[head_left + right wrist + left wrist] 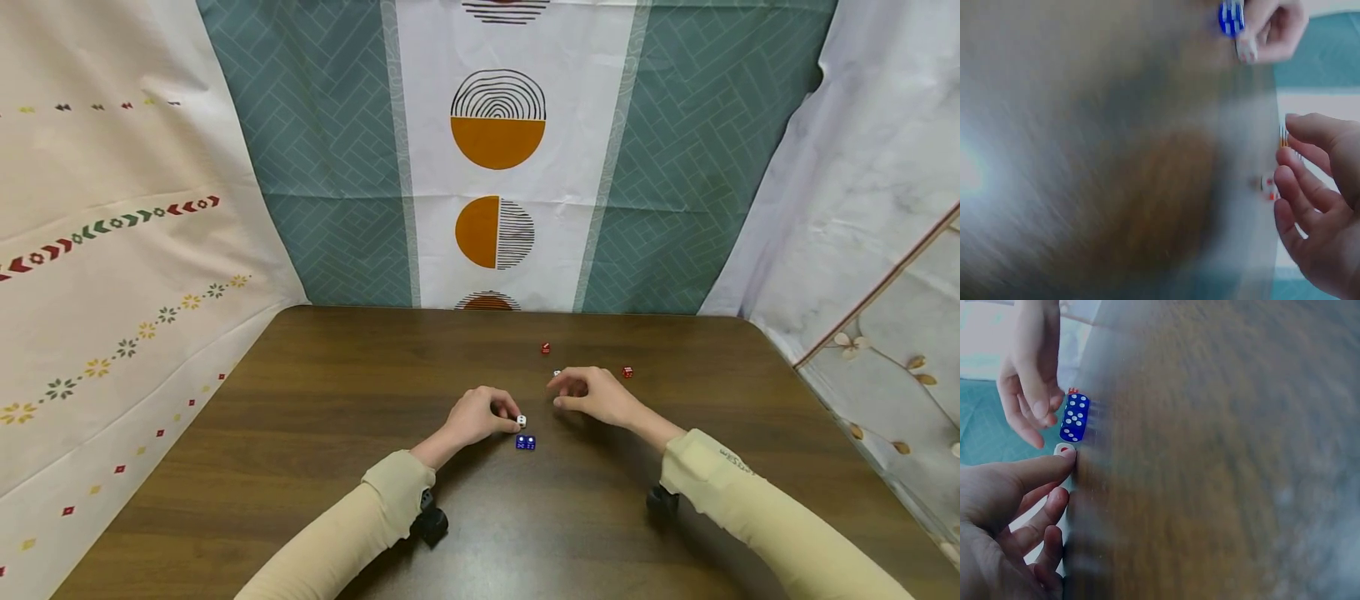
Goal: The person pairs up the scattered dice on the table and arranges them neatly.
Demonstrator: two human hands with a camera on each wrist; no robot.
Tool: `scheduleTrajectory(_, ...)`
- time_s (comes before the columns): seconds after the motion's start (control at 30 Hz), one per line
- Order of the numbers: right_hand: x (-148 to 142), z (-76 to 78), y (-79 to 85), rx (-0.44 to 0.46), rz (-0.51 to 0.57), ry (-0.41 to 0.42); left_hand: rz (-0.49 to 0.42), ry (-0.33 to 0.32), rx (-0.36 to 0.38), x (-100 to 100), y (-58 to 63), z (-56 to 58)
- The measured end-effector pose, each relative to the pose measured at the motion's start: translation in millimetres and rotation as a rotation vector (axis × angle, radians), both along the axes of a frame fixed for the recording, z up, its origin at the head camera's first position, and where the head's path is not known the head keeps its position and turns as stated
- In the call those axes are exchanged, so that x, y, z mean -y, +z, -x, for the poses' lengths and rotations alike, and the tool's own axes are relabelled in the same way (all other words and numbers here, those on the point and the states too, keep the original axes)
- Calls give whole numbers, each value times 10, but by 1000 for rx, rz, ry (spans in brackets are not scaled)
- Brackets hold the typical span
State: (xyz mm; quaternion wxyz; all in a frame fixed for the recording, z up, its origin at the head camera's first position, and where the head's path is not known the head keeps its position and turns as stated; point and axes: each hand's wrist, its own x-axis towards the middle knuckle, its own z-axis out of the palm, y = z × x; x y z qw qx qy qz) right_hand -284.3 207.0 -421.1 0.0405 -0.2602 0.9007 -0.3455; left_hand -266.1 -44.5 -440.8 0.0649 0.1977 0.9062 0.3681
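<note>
My left hand (480,414) pinches a white die (521,422) between thumb and index finger, low over the table. The left wrist view shows the thumb on this white die (1065,449), a red pip facing out. Just on the near side, two blue dice (526,442) stand side by side, touching. To the right, my right hand (596,395) hovers with loosely bent fingers and nothing between them. Another white die (557,373) lies just past its fingertips, partly hidden; it also shows behind the fingers in the right wrist view (1267,182).
One red die (545,347) lies toward the far edge of the brown wooden table (337,500). A second red die (627,372) is to the right, beyond the right hand. Patterned cloths (337,167) hang behind and along both sides.
</note>
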Motion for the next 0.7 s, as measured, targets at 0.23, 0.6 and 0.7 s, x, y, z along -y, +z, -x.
scheduleTrajectory(0.23,-96,215,-69,-91,-12,-142,10,3,-9,-4,1,-3)
scheduleTrajectory(0.6,-69,349,-218,-59,-18,-190,7,-10,-13,-2,-23,15)
scheduleTrajectory(0.7,-50,355,-229,-65,-16,-209,6,-10,-12,-3,-27,19)
